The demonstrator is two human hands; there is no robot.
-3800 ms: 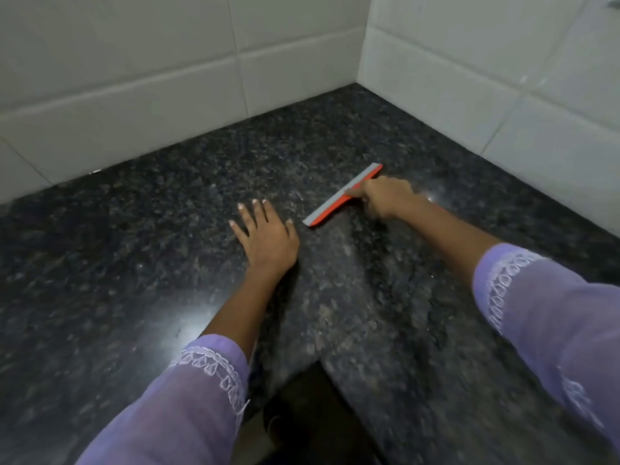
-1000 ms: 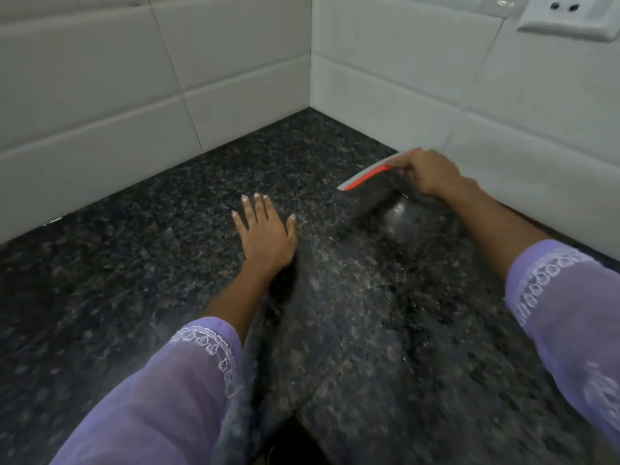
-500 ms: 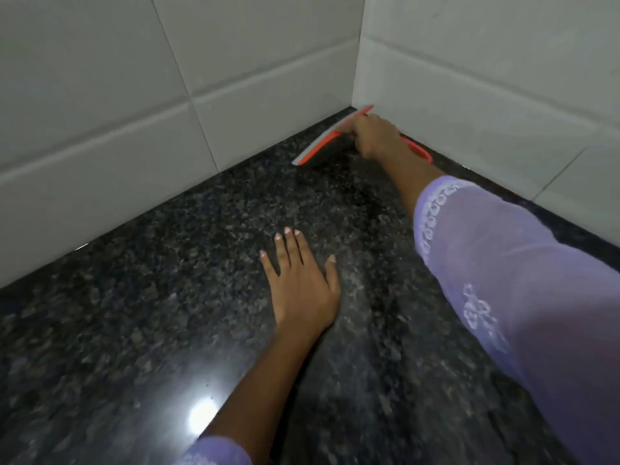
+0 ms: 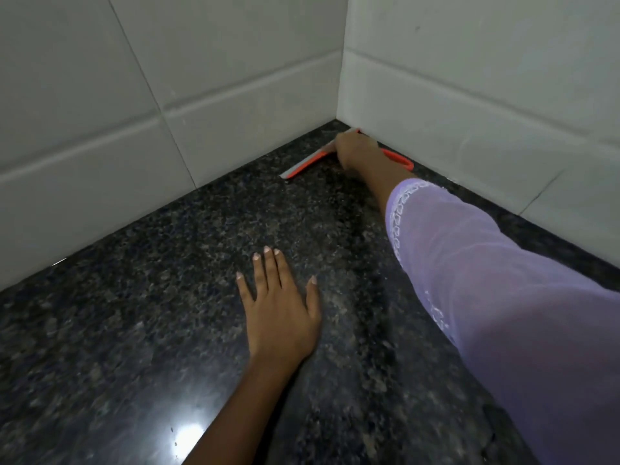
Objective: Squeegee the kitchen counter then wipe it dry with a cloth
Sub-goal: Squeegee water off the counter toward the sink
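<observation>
— Squeegee [image 4: 303, 167] first: where was it?

— Way back in the corner, where the two white tiled walls [image 4: 235, 78] met. Its grey blade lay on the dark speckled tabletop [image 4: 167, 297], slanting out from the corner, close to the back wall. Its orange handle poked out behind the right hand [image 4: 355, 152], along the side wall.

— Who held it?

— The right hand did. Its fingers were wrapped around the middle of the squeegee, and the arm in the purple sleeve [image 4: 486, 280] was stretched far out to reach.

— And the other hand?

— The left hand [image 4: 280, 307] lay flat on the tabletop, nearer to the person and well apart from the squeegee. Its fingers were spread out and held nothing. I think it was just for leaning.

— So how much of the job was done?

— Only the first part looked to be going on. The blade was at the far end, so I guess a pull toward the person would come from there. I could not tell how much of the tabletop was already scraped; it was shiny and blurry.

— And the drying?

— Not started, I think. No cloth was in sight.
</observation>
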